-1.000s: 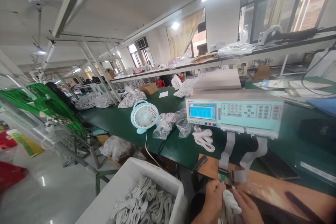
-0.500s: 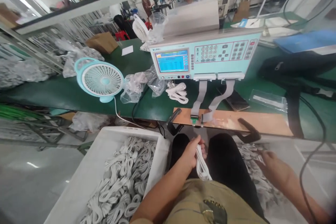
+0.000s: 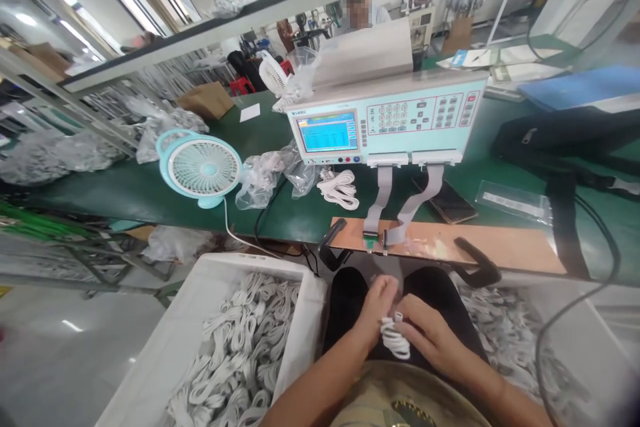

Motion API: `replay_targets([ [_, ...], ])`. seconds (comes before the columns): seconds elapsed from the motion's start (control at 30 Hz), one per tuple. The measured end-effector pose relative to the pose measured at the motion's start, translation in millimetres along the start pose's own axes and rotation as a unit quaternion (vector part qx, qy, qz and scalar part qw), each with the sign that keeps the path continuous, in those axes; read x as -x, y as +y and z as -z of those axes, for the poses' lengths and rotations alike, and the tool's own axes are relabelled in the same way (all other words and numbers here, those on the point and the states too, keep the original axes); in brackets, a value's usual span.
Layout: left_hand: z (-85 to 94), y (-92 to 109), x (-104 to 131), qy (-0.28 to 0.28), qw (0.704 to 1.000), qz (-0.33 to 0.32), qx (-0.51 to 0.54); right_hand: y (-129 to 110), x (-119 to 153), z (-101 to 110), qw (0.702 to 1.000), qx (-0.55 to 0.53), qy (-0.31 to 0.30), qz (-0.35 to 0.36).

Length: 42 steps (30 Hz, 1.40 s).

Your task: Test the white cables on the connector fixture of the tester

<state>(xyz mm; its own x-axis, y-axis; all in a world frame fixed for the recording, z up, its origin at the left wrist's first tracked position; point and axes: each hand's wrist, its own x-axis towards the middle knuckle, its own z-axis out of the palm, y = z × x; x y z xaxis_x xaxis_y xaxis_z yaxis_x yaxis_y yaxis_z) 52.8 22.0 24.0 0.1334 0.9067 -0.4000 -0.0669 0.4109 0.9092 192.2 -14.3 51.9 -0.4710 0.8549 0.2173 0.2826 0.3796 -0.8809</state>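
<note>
A coiled white cable (image 3: 397, 340) is held low between my thighs, in front of my body. My left hand (image 3: 379, 307) is closed around its upper part, with the fingers curled and partly smeared. On the cable's other side, my right hand (image 3: 431, 328) pinches it near a small white plug (image 3: 399, 316). The loops hang below the fingers. Beyond my hands, two grey ribbon cables (image 3: 383, 197) run from the light-blue tester (image 3: 425, 113) to small connectors (image 3: 371, 240) at the edge of a wooden board (image 3: 515, 240).
At my left stands a white bin (image 3: 295, 347) full of coiled cables; more cables (image 3: 500, 320) lie at my right. Black clamps (image 3: 477, 263) grip the board. A blue fan (image 3: 203, 167), a cable coil (image 3: 339, 188) and a phone (image 3: 450, 200) are on the green table. A person (image 3: 357, 13) sits beyond.
My right hand has come from the cables at the right to the coiled cable in my left hand. The view has tilted slightly upward.
</note>
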Motion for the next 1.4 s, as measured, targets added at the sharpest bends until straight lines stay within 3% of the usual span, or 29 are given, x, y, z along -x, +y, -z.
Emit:
replay_targets([
  [0.1, 22.4, 16, 13, -0.018, 0.996, -0.083, -0.031, 12, -10, -10, 0.997, -0.036, 0.050, -0.047],
  [0.2, 39.9, 25, 16, -0.083, 0.993, -0.077, -0.044, 21, -23, -18, 0.990, -0.086, 0.077, -0.077],
  [0.4, 45.8, 25, 1, -0.095, 0.990, -0.060, -0.090, 35, -50, -25, 0.953, -0.182, 0.162, -0.179],
  [0.5, 43.4, 23, -6, -0.137, 0.990, -0.021, -0.032, 41, -60, -25, 0.939, -0.196, 0.198, -0.203],
  [0.67, 50.0, 18, -18, -0.177, 0.964, 0.088, 0.177, 46, -65, -24, 0.913, -0.246, 0.214, -0.245],
  [0.87, 61.6, 15, -21, -0.215, 0.938, 0.098, 0.255, 47, -65, -14, 0.924, -0.207, 0.224, -0.230],
  [0.97, 60.7, 17, -21, -0.201, 0.947, 0.094, 0.233, 42, -66, -11, 0.935, -0.184, 0.208, -0.219],
  [1.2, 46.4, 21, -24, -0.085, 0.987, 0.039, 0.131, 41, -66, -11, 0.949, -0.149, 0.192, -0.201],
  [1.4, 41.8, 17, -32, -0.053, 0.998, -0.004, 0.029, 43, -66, -12, 0.952, -0.160, 0.173, -0.197],
])
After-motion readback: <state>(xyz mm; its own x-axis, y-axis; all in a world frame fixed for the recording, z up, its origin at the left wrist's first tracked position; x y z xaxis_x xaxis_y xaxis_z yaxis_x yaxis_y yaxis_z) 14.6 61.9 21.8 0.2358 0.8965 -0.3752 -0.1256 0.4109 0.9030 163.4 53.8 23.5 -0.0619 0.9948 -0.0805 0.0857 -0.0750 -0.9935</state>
